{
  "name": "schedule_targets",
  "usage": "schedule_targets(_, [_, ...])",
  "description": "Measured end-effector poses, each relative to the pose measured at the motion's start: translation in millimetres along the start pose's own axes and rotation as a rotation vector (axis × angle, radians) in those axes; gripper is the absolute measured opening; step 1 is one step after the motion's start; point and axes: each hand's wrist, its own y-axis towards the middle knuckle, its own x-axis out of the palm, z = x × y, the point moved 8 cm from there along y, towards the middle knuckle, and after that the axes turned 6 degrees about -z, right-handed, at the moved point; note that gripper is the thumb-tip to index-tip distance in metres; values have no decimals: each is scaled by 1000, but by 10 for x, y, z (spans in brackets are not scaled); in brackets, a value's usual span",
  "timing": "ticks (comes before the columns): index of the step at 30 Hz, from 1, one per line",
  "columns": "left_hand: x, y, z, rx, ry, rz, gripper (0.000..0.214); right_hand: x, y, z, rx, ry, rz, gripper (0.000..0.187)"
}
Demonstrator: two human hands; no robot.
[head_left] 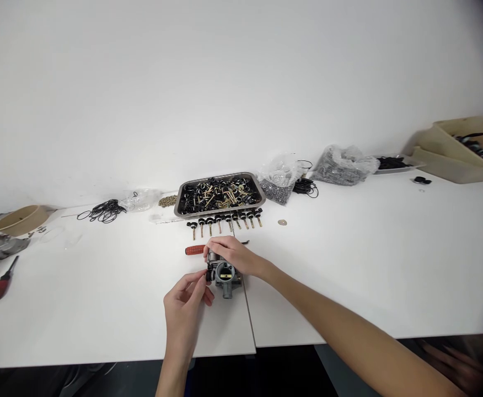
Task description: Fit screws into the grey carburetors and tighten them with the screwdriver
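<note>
A small grey metal carburetor body [225, 274] stands on the white table [349, 264] in front of me. My right hand [234, 255] is wrapped over its top and back, holding it. My left hand [186, 307] pinches a small black knob [209, 275] on the body's left side with thumb and forefinger. A screwdriver with an orange handle [194, 250] lies just behind the body, partly hidden by my right hand. A row of several black-headed brass screws [225, 219] lies behind it.
A metal tray [178, 205] of black and brass parts sits at the back. Plastic bags of small parts [343, 164], black rubber rings [105, 210], a beige bin [452, 165], a tape roll [20, 219] and a red-handled screwdriver [1, 285] lie around. The table edge runs near me.
</note>
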Motion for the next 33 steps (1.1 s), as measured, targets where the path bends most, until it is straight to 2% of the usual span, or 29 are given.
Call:
schedule_targets(12, [-17,-6,0,63,-55,63,33,3,2,18,2,14,-6,35])
schedule_targets(33, [-38,-17,-27,26,-17,97,35,-4,-5,18,-1,16,8,36])
